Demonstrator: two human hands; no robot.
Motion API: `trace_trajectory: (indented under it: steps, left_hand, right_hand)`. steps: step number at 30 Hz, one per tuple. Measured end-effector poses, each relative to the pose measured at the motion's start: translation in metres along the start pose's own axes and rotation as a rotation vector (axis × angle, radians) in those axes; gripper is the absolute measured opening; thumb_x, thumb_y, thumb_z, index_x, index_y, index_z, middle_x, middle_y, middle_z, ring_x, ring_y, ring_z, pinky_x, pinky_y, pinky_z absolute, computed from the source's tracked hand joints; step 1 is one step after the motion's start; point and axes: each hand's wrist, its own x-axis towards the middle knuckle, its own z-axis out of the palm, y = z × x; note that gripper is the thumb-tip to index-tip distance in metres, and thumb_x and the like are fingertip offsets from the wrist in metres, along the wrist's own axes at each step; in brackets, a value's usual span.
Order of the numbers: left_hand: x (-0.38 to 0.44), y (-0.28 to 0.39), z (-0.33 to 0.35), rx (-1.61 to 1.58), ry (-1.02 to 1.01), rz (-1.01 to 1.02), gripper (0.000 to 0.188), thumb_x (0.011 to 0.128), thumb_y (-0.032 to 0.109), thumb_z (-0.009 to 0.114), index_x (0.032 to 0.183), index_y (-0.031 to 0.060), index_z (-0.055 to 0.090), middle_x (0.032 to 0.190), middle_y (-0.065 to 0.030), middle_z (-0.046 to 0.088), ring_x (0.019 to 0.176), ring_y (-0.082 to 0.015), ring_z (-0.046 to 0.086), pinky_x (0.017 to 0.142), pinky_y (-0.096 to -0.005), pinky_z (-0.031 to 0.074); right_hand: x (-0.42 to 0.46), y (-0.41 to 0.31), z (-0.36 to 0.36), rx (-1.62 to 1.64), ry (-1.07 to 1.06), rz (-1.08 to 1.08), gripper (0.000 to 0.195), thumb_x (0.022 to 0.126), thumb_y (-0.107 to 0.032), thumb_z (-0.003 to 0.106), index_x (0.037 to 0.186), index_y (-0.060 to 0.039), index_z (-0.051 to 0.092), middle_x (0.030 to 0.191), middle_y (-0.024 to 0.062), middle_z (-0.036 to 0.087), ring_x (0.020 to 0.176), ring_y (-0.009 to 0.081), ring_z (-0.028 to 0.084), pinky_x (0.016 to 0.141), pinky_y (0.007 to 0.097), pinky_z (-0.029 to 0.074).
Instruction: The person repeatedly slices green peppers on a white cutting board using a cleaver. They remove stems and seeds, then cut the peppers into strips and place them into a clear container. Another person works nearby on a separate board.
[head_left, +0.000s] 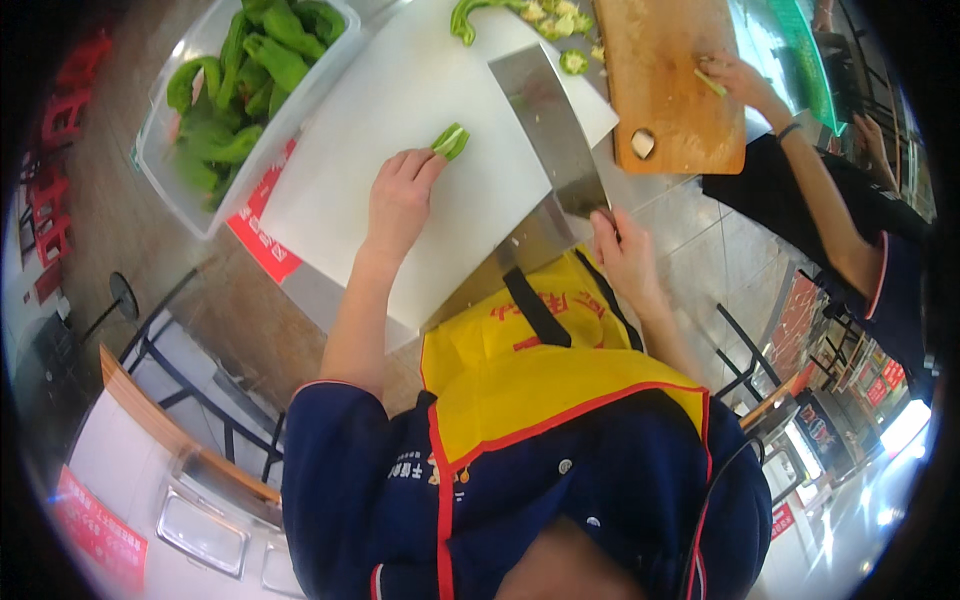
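Observation:
My left hand (405, 191) holds a piece of green pepper (451, 141) against the white cutting board (360, 202). The pepper's pale inside faces up. In my right hand (628, 251) is the handle of a cleaver (551, 124), mostly covered by my fingers. The broad steel blade lies over the board's right edge, apart from the pepper piece. At the board's far end are a curled green pepper strip (463, 26), pepper cores with seeds (556, 19) and a cut pepper ring (574, 61).
A clear plastic bin (296, 112) of whole green peppers (277, 60) stands to the left. On the right, a co-worker's hand (739, 79) holds a pale green piece over a wooden cutting board (667, 90). A green basket (806, 60) is beyond it.

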Motion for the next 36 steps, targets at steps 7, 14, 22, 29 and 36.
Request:
trace_trajectory:
  steps: [7, 14, 22, 29, 36]
  left_hand:
    - [-0.014, 0.005, -0.002, 0.085, 0.075, 0.060, 0.025, 0.072, 0.002, 0.062, 0.095, 0.0068, 0.067, 0.099, -0.0039, 0.065, 0.096, -0.0218, 0.060, 0.085, -0.0359, 0.047]
    - [-0.013, 0.005, 0.000, 0.116, 0.103, 0.068, 0.016, 0.073, -0.001, 0.062, 0.087, 0.0046, 0.070, 0.093, -0.0063, 0.066, 0.095, -0.0250, 0.061, 0.085, -0.0380, 0.045]
    - [-0.016, 0.004, 0.001, 0.102, 0.056, 0.040, 0.020, 0.074, -0.001, 0.062, 0.091, 0.0043, 0.069, 0.097, -0.0075, 0.066, 0.098, -0.0261, 0.061, 0.086, -0.0385, 0.047]
    - [-0.025, 0.004, 0.004, 0.034, 0.145, 0.022, 0.024, 0.072, -0.004, 0.063, 0.096, 0.0016, 0.066, 0.100, -0.0078, 0.063, 0.097, -0.0272, 0.060, 0.079, -0.0363, 0.052]
    - [-0.024, 0.001, 0.006, 0.118, 0.160, 0.072, 0.020, 0.069, -0.004, 0.067, 0.089, -0.0011, 0.067, 0.097, -0.0078, 0.064, 0.092, -0.0284, 0.060, 0.072, -0.0356, 0.053]
  right_hand:
    - [0.021, -0.028, 0.003, -0.475, -0.064, -0.543, 0.006, 0.088, -0.011, 0.059, 0.092, -0.0058, 0.058, 0.072, 0.0112, 0.059, 0.057, 0.0290, 0.060, 0.048, 0.0377, 0.046]
    - [0.029, -0.029, 0.004, -0.810, -0.179, -0.643, 0.009, 0.082, -0.007, 0.057, 0.088, -0.0081, 0.051, 0.067, 0.0094, 0.052, 0.054, 0.0292, 0.060, 0.045, 0.0402, 0.047]
    - [0.055, -0.033, 0.047, -0.841, -0.280, -0.505, 0.008, 0.083, -0.007, 0.055, 0.091, -0.0072, 0.053, 0.075, 0.0114, 0.061, 0.064, 0.0320, 0.066, 0.053, 0.0417, 0.053]
    - [0.043, -0.032, 0.020, -0.706, -0.204, -0.540, 0.009, 0.091, -0.016, 0.057, 0.092, -0.0068, 0.056, 0.078, 0.0111, 0.062, 0.062, 0.0351, 0.061, 0.055, 0.0431, 0.050]
    - [0.023, -0.029, 0.007, -0.795, -0.235, -0.564, 0.006, 0.087, -0.011, 0.057, 0.091, -0.0082, 0.054, 0.073, 0.0092, 0.058, 0.058, 0.0318, 0.060, 0.050, 0.0418, 0.048]
